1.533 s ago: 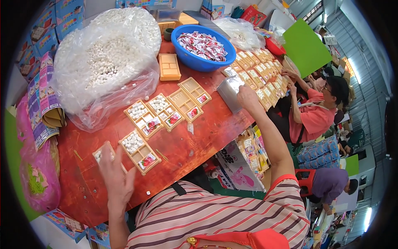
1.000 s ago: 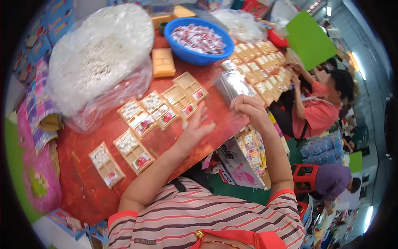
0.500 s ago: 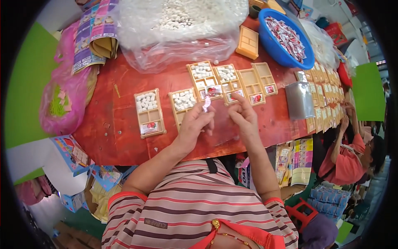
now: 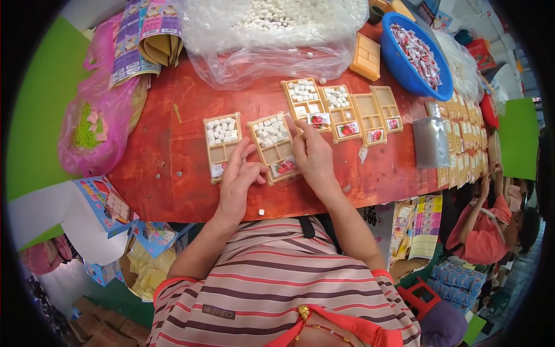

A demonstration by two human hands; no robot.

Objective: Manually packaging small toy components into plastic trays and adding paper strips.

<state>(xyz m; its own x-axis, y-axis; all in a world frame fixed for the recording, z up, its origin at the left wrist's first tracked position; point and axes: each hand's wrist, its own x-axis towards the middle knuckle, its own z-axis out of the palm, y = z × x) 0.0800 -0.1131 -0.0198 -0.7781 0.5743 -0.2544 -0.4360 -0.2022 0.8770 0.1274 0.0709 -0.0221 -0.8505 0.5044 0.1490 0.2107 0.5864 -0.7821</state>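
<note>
A tan compartment tray (image 4: 272, 141) holding small white blocks and a red-and-white packet lies on the red table (image 4: 173, 168) between my hands. My left hand (image 4: 238, 176) grips its near left edge with fingers and thumb. My right hand (image 4: 312, 153) pinches its right edge, where a thin clear film shows. A similar filled tray (image 4: 221, 141) lies just left of my left hand. Several more trays (image 4: 341, 113) run in a row to the far right, some with empty compartments.
A big clear bag of white blocks (image 4: 272, 34) fills the back. A blue bowl (image 4: 403, 72) of red-and-white packets, stacked empty trays (image 4: 367, 56), clear sleeves (image 4: 430, 141) and a row of filled trays (image 4: 462, 133) are at right. A pink bag (image 4: 98, 127) is left. A seated person (image 4: 497, 220) works at right.
My view swung left along the table. My right hand fetched a clear sleeve from the right, my left hand left the far-left tray, and both now meet at the middle tray.
</note>
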